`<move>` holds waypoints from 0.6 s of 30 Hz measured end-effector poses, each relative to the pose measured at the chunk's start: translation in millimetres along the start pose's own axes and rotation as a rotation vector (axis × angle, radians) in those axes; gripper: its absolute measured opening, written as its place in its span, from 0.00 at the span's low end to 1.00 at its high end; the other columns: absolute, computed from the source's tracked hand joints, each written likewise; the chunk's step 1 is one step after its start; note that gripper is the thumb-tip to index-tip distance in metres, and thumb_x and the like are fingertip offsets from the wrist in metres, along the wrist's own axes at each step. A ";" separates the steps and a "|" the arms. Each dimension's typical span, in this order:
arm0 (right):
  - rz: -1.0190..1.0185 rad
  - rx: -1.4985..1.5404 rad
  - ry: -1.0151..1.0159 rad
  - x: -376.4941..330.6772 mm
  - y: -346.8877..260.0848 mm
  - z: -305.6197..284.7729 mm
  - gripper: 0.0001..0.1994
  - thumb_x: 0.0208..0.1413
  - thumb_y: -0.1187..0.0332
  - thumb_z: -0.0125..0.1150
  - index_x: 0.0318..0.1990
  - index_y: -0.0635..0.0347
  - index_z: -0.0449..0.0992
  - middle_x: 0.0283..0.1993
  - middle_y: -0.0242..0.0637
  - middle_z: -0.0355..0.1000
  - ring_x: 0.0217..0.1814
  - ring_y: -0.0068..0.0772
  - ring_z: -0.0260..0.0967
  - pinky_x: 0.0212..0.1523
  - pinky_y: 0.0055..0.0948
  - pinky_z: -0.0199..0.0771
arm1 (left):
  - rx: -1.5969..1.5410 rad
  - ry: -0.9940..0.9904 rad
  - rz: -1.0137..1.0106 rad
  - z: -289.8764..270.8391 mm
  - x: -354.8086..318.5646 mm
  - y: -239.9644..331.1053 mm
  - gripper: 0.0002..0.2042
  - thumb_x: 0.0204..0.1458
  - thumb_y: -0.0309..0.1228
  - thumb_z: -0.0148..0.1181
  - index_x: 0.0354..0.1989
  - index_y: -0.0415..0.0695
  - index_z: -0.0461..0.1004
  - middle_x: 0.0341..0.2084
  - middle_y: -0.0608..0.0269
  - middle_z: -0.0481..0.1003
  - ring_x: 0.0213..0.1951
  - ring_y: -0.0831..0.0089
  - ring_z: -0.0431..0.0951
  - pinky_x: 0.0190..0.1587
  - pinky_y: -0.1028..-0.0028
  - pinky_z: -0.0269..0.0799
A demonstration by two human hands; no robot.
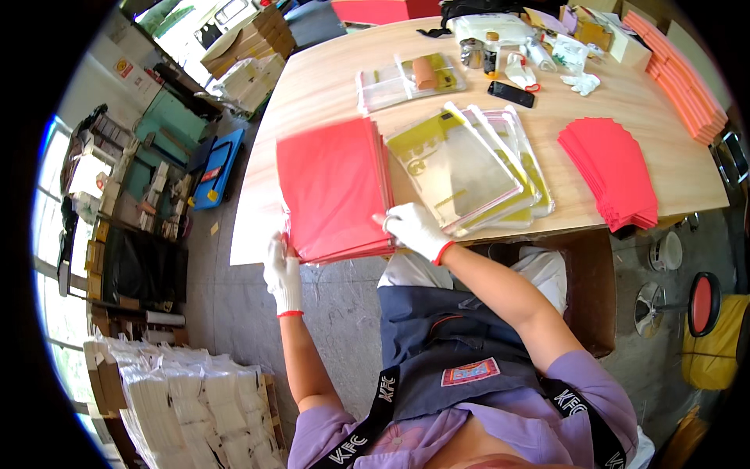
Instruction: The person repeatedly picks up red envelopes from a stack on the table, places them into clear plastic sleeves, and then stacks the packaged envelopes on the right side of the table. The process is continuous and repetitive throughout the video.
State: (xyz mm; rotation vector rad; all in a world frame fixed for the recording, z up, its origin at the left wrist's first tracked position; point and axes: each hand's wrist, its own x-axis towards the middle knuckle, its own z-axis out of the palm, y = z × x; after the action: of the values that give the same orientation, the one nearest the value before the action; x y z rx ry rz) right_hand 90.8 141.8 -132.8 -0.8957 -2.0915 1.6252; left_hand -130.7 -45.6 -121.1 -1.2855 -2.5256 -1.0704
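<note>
The scene is brightly lit by daylight from the windows (55, 258) at the left, glare is thrown across the bench (328, 86), straight edges are bent toward the dark fisheye rim, and slight blur is seen there.

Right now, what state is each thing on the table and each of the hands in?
Left hand: gloved, gripping the near left edge of the red sheet stack.
Right hand: gloved, resting on the stack's near right corner.
Red sheet stack: flat, overhanging the table edge.
Clear bags: fanned out, flat.
Red envelope pile: fanned, untouched.
Black phone: lying flat.
Spare white gloves: lying loose.
</note>
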 end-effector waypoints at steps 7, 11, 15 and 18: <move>-0.050 0.596 0.122 -54.8 33.6 -60.6 0.15 0.60 0.57 0.48 0.35 0.61 0.70 0.22 0.31 0.70 0.19 0.19 0.63 0.21 0.18 0.63 | -0.711 0.457 -0.239 49.5 -48.1 -69.6 0.22 0.55 0.29 0.41 0.58 0.35 0.58 0.56 0.53 0.62 0.57 0.63 0.61 0.59 0.67 0.55; 0.045 0.310 0.786 -131.6 112.9 -164.9 0.09 0.56 0.67 0.49 0.41 0.62 0.71 0.28 0.30 0.69 0.24 0.18 0.65 0.26 0.16 0.67 | -0.819 0.416 -0.518 82.1 -111.9 -82.3 0.21 0.53 0.26 0.41 0.56 0.38 0.62 0.54 0.53 0.63 0.54 0.63 0.63 0.57 0.67 0.56; 0.164 0.420 1.231 -214.8 175.8 -278.7 0.05 0.53 0.70 0.46 0.37 0.57 0.65 0.22 0.33 0.66 0.15 0.21 0.59 0.13 0.21 0.60 | -0.841 0.155 -0.619 132.9 -158.1 -66.0 0.19 0.49 0.19 0.39 0.51 0.36 0.67 0.46 0.56 0.70 0.47 0.69 0.69 0.51 0.73 0.62; 0.386 0.430 1.176 -233.0 183.2 -322.6 0.08 0.56 0.64 0.46 0.37 0.58 0.68 0.22 0.33 0.67 0.14 0.20 0.59 0.12 0.21 0.60 | -0.773 -0.039 -0.526 160.4 -162.4 -34.3 0.18 0.50 0.18 0.40 0.49 0.36 0.68 0.44 0.60 0.70 0.43 0.74 0.69 0.48 0.77 0.63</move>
State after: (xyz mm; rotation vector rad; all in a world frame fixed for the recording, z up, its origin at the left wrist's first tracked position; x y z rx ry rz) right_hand 511.1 251.3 -190.2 -1.5996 -0.7716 1.1116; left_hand -20.2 -65.3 -322.8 -0.7111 -2.6315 -2.3068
